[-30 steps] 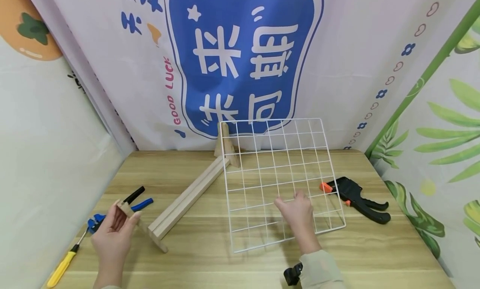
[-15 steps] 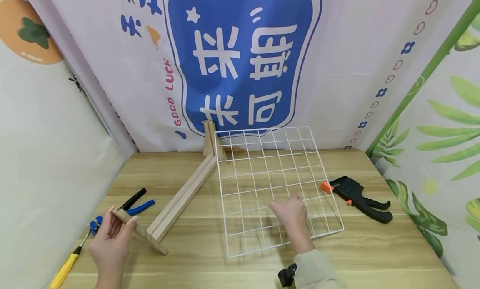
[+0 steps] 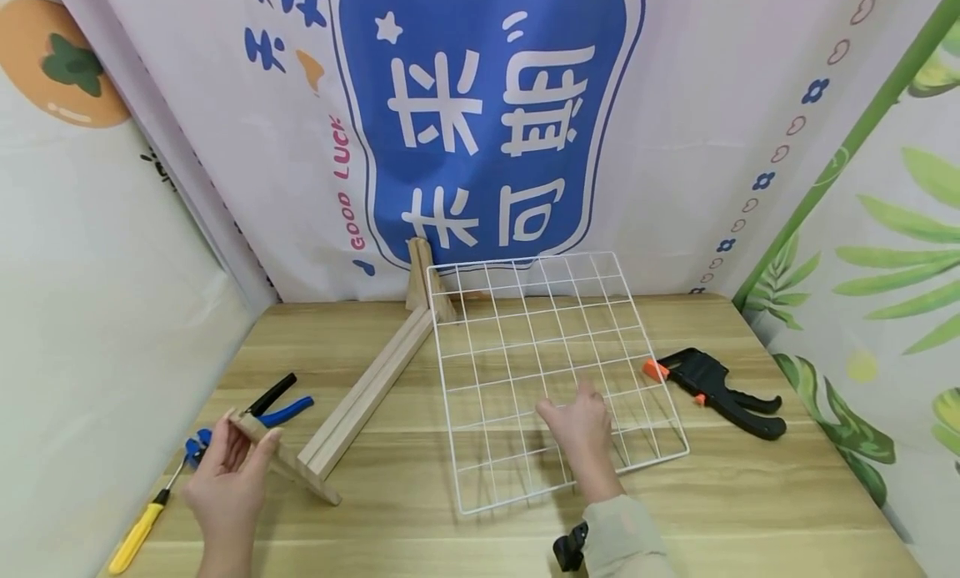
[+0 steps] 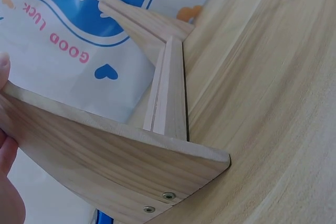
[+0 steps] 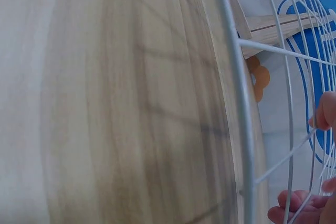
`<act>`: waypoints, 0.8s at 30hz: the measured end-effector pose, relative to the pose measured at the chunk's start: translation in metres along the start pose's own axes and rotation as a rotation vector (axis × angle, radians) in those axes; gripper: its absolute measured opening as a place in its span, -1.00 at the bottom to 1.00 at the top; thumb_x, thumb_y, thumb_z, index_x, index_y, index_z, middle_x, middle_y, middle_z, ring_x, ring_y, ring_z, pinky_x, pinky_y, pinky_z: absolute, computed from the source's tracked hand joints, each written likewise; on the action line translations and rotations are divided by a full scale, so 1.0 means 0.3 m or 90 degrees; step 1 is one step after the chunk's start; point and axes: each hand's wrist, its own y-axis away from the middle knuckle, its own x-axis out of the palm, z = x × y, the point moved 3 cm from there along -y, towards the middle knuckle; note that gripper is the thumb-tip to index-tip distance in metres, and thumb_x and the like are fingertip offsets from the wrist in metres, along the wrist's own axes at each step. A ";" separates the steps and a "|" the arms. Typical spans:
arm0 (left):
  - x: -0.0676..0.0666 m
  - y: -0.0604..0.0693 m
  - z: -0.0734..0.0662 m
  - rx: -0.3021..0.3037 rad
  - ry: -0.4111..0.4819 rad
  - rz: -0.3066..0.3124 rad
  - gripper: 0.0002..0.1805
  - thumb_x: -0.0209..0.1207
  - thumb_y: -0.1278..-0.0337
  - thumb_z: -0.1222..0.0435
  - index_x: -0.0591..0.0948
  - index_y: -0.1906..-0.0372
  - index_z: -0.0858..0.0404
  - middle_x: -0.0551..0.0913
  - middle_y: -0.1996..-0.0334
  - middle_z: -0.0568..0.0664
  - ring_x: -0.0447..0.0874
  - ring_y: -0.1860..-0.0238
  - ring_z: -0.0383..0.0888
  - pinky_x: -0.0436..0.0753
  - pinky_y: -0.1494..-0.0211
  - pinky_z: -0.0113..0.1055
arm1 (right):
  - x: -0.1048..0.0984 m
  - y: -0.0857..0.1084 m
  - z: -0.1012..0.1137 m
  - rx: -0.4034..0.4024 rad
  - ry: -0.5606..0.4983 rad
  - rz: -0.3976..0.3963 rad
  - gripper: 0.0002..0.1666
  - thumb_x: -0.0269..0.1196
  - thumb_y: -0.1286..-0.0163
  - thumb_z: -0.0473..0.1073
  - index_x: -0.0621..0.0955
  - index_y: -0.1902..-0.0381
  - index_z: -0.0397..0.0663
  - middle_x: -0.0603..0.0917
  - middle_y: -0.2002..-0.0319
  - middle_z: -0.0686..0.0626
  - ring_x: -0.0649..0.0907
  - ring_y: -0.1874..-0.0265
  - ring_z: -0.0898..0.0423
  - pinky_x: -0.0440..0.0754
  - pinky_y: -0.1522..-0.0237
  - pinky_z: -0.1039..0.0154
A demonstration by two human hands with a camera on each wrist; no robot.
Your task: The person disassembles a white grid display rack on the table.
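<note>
My left hand (image 3: 227, 486) pinches the upper part of the near wooden end piece (image 4: 105, 145) of a wooden stand. Its grooved crossbar (image 3: 367, 394) runs back to a matching far end piece (image 3: 422, 282). Two bolt heads show on the near piece in the left wrist view. My right hand (image 3: 581, 424) holds a white wire grid panel (image 3: 445, 389) by its inner wires, fingers curled round them in the right wrist view. The panel is tilted, its far edge raised. Its upper left edge overlaps the far end piece in the head view; whether they touch I cannot tell.
A black clamp (image 3: 716, 392) with orange pads lies at the right, partly behind the panel's edge. At the left are a blue-and-black handled tool (image 3: 285, 409) and a yellow-handled screwdriver (image 3: 138, 532). Printed cloth hangs behind the wooden table (image 3: 420, 545).
The wire grid panel has shifted left and its far edge has dropped a little. The far end of the stand has swung left. Both hands keep their holds; little differs over the last half second.
</note>
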 end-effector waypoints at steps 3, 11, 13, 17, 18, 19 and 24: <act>0.000 0.001 0.001 -0.001 0.007 0.002 -0.32 0.37 0.19 0.52 0.44 -0.19 0.32 0.50 -0.05 0.28 0.56 0.04 -0.44 0.53 0.12 -0.68 | 0.004 -0.007 0.004 -0.022 0.003 -0.011 -0.09 0.27 0.02 0.15 0.31 -0.26 -0.13 0.55 0.23 -0.34 0.56 0.35 -0.21 0.61 0.45 0.04; 0.001 0.003 0.001 -0.010 0.007 0.003 -0.31 0.37 0.18 0.51 0.42 -0.20 0.34 0.49 -0.05 0.32 0.55 0.05 -0.48 0.52 0.11 -0.69 | 0.024 -0.023 0.010 -0.033 0.030 0.011 -0.01 0.32 0.01 0.17 0.31 -0.32 -0.18 0.57 0.24 -0.34 0.54 0.43 -0.11 0.61 0.48 0.11; 0.004 0.003 0.000 -0.005 0.003 0.003 -0.30 0.37 0.19 0.51 0.43 -0.20 0.34 0.49 -0.04 0.32 0.54 0.06 -0.51 0.52 0.11 -0.69 | 0.029 -0.031 0.006 -0.022 0.041 0.023 0.01 0.31 0.00 0.18 0.28 -0.34 -0.19 0.55 0.31 -0.29 0.49 0.56 -0.01 0.51 0.63 0.23; 0.005 0.001 0.000 0.001 0.000 0.000 -0.29 0.38 0.21 0.53 0.43 -0.20 0.33 0.51 -0.02 0.33 0.54 0.09 -0.54 0.53 0.12 -0.67 | 0.034 -0.044 0.000 0.005 0.054 0.039 0.01 0.28 -0.02 0.16 0.25 -0.35 -0.21 0.51 0.40 -0.24 0.32 0.77 0.14 0.26 0.83 0.39; 0.004 0.001 0.000 0.003 0.001 -0.001 -0.29 0.38 0.22 0.53 0.44 -0.20 0.33 0.51 -0.02 0.33 0.54 0.09 -0.55 0.54 0.13 -0.67 | 0.035 -0.046 0.000 0.011 0.058 0.040 0.01 0.27 -0.02 0.16 0.24 -0.35 -0.20 0.51 0.40 -0.24 0.29 0.80 0.17 0.23 0.85 0.41; 0.004 0.001 -0.001 0.005 0.002 -0.002 -0.29 0.38 0.23 0.53 0.44 -0.19 0.33 0.51 -0.02 0.34 0.54 0.09 -0.55 0.54 0.13 -0.67 | 0.036 -0.048 0.000 0.018 0.060 0.041 0.01 0.27 -0.02 0.16 0.24 -0.36 -0.20 0.51 0.40 -0.23 0.26 0.81 0.19 0.21 0.87 0.42; 0.001 0.007 -0.005 0.004 -0.005 -0.010 -0.29 0.39 0.23 0.53 0.43 -0.19 0.37 0.50 -0.01 0.36 0.54 0.09 -0.56 0.54 0.13 -0.68 | 0.048 -0.051 0.010 0.025 0.052 0.062 0.00 0.24 -0.03 0.15 0.21 -0.37 -0.19 0.52 0.52 -0.17 0.21 0.86 0.24 0.18 0.92 0.46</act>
